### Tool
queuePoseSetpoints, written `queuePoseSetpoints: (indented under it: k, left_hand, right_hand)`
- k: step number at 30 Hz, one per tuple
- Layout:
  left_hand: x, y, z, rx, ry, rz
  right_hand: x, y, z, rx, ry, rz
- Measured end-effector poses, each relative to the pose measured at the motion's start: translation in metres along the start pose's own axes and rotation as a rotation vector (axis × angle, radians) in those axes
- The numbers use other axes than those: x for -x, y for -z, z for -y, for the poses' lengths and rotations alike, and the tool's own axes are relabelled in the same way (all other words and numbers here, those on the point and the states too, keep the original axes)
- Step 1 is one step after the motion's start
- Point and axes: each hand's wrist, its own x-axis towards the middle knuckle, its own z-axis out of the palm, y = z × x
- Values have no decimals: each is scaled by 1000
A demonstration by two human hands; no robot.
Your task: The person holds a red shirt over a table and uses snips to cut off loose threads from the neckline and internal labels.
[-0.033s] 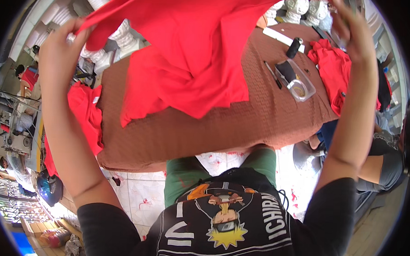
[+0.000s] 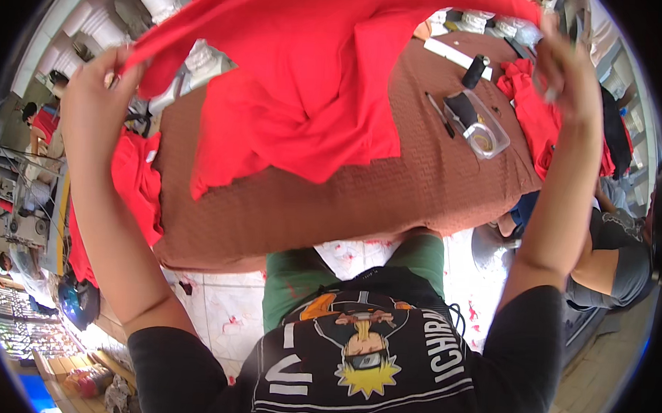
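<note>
A large red cloth (image 2: 298, 109) is stretched up between my raised hands, its lower part hanging in folds over the brown-covered table (image 2: 331, 210). Whether it is a sewn garment cannot be made out. At the upper left, my left hand (image 2: 104, 75) pinches one edge of it. On the far right, the fingers of my right hand (image 2: 566, 73) close on the opposite end; they are slightly blurred. The cloth's top runs out of view.
On the table's right lie a clear plastic box (image 2: 489, 128), a pen (image 2: 440, 115), a black thread spool (image 2: 476, 71) and a white strip (image 2: 448, 55). More red cloth lies at the left (image 2: 136, 183) and right (image 2: 534, 112). Another person (image 2: 617, 252) is at the right.
Both my hands have come down a little, and the red cloth's upper edge has sunk with them. The lower folds have shifted slightly.
</note>
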Motion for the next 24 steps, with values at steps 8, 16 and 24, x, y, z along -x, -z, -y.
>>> queuePoseSetpoints:
  k: [8,16,24]
  left_hand:
    - [121,-2,-43,604,139,700]
    - [159,-100,-147,806,-154,769]
    - [206,-134,-177,861,-244,796]
  right_hand:
    - [105,58,-115,284,-468,431]
    - [129,23,-122,396,-334,658]
    - [175,-35,-141,613,-638,1160]
